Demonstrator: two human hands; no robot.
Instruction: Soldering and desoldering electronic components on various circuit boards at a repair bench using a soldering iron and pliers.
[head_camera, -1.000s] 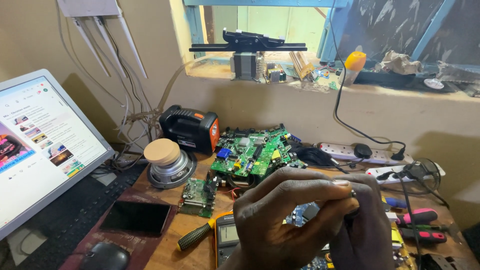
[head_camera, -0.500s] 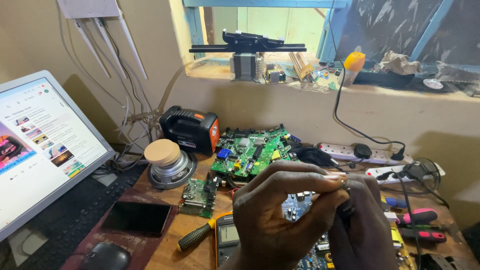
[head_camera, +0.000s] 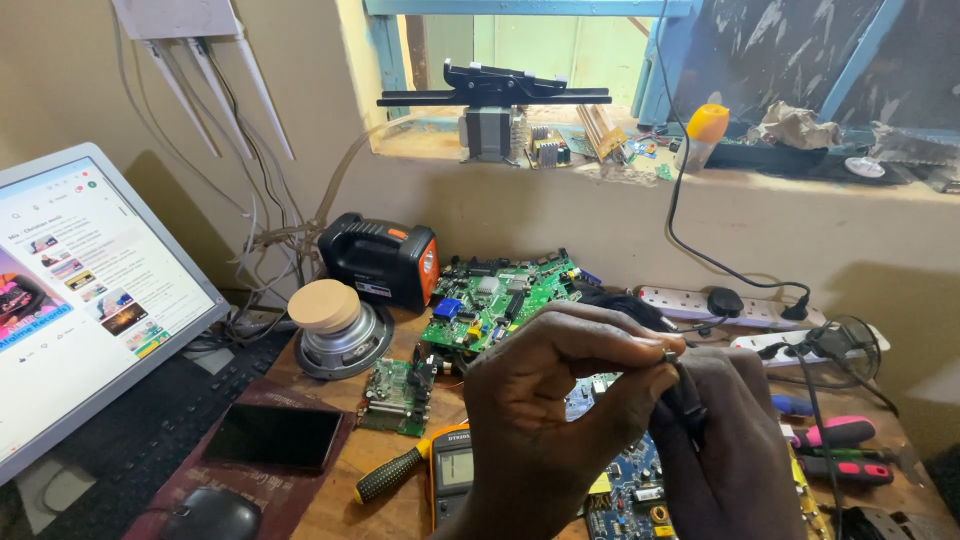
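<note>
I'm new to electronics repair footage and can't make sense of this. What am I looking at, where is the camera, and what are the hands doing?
The camera sits on a person's head and looks down at a cluttered wooden workbench, so the two bare hands at the bottom are that person's own. The left hand and right hand meet over the bench and pinch a small metal-tipped part with a dark lead; it is too small to identify.

On the bench: a green circuit board, a smaller board, a blue board under the hands, a speaker, a black and orange box, a screwdriver, a yellow meter, a dark phone and a mouse. A lit monitor stands on the left; power strips lie on the right.
</note>
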